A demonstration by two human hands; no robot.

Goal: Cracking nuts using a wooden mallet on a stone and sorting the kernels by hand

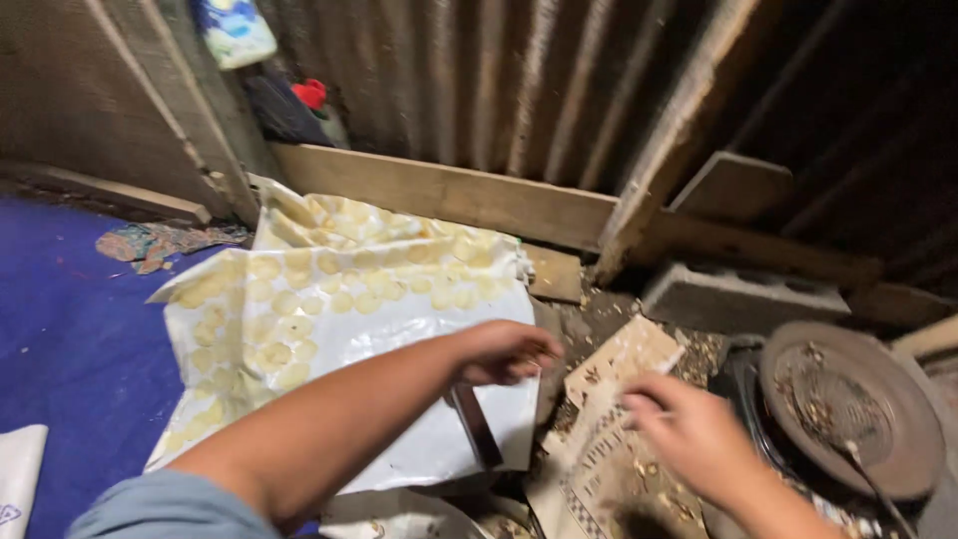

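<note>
My right hand [699, 434] is hovering low over a patterned piece of cardboard [614, 419], fingers loosely spread and blurred, gripping nothing. Just left of it, my left hand [504, 351] is closing around the top of a dark flat blade [477, 424], which is pointing down onto a white plastic sheet [399, 339] covered with pale round slices [284, 299]. A round rusty metal disc [848, 404] is lying at the right. Further away, a grey concrete block [738, 294] and a wooden plank [449, 195] are sitting against the corrugated wall [479, 80].

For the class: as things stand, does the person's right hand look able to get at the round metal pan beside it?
Probably yes: the right hand hovers just left of the round metal pan, with nothing between them.
</note>
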